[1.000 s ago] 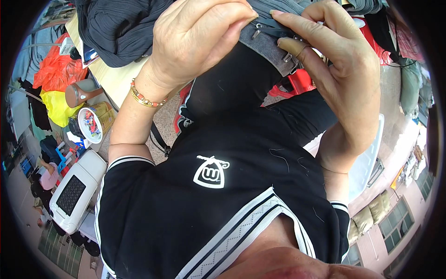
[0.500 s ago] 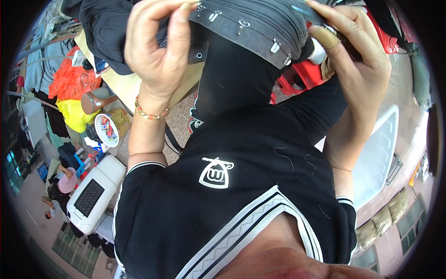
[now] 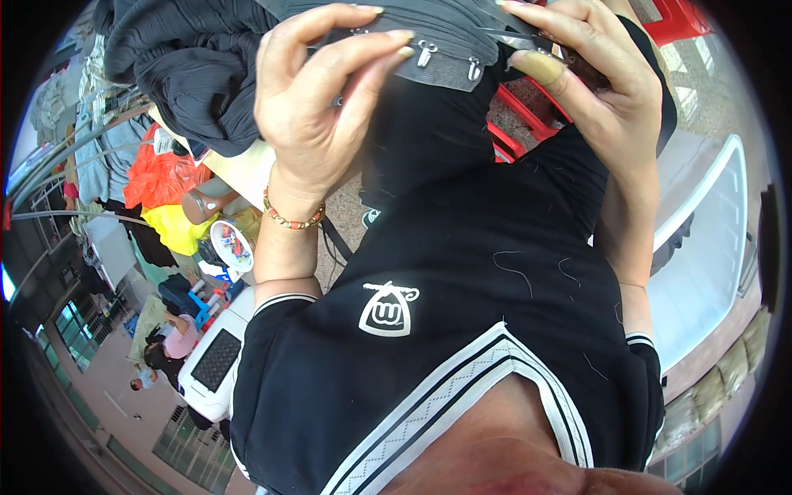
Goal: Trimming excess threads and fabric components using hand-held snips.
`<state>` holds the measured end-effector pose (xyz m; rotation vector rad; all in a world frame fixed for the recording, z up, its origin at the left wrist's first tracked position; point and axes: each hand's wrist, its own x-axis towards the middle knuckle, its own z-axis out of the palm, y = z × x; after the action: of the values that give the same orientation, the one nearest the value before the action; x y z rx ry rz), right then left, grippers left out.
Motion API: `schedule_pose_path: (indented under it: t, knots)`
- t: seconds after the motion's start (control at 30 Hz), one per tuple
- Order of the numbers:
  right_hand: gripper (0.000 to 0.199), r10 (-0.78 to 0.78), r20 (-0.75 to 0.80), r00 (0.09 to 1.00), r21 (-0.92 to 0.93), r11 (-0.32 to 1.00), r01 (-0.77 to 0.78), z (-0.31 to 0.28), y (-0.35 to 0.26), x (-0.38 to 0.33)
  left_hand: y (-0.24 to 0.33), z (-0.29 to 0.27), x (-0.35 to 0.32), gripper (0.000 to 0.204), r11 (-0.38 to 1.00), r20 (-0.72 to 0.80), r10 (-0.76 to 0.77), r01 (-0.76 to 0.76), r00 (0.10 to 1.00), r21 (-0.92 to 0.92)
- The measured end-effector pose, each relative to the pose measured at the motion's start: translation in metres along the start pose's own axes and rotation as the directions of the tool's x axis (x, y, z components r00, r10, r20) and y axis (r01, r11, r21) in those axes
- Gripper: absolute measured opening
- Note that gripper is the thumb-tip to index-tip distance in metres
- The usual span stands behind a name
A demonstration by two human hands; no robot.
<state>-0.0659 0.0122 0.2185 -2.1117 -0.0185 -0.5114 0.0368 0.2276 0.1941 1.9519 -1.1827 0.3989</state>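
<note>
A dark grey pleated garment lies across my lap, with a flat band along its near edge. Small metal hooks are fixed on that band. Over its left part is my left hand, thumb and fingertips pinched together; whatever they hold is too small to make out. My right hand is closed around thread snips, whose thin blade points left toward the band. A tan covering wraps the tip of one right-hand digit. Part of the snips is hidden in my palm.
More dark fabric is heaped at the left by a pale tabletop. Beyond are red and yellow bags and a tub of small items. At right stands a translucent bin; a red stool is below the garment.
My left hand has moved right and down, its fingertips now over the band. My right hand has shifted slightly left, and the snips' blade now points at the band. The whole view has turned somewhat.
</note>
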Motion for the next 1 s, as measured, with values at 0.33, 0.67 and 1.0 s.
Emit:
schedule_pose_path:
  t: [0.33, 0.67, 1.0]
  knots:
    - [0.039, 0.030, 0.042, 0.999, 0.029, 0.999, -0.032, -0.005, 0.007, -0.012, 0.021, 0.001, 0.014, 0.036, 0.968, 0.111, 0.110, -0.132, 0.988, 0.215]
    - [0.037, 0.008, 0.034, 0.999, 0.118, 0.993, -0.012, -0.010, 0.017, -0.023, 0.025, 0.001, 0.030, 0.027, 0.806, 0.302, 0.311, -0.419, 0.901, 0.419]
    - [0.036, -0.097, 0.077, 0.992, 0.129, 0.988, 0.087, -0.006, 0.025, -0.025, 0.002, 0.017, 0.027, 0.014, 0.832, 0.111, 0.474, -0.485, 0.874, 0.269]
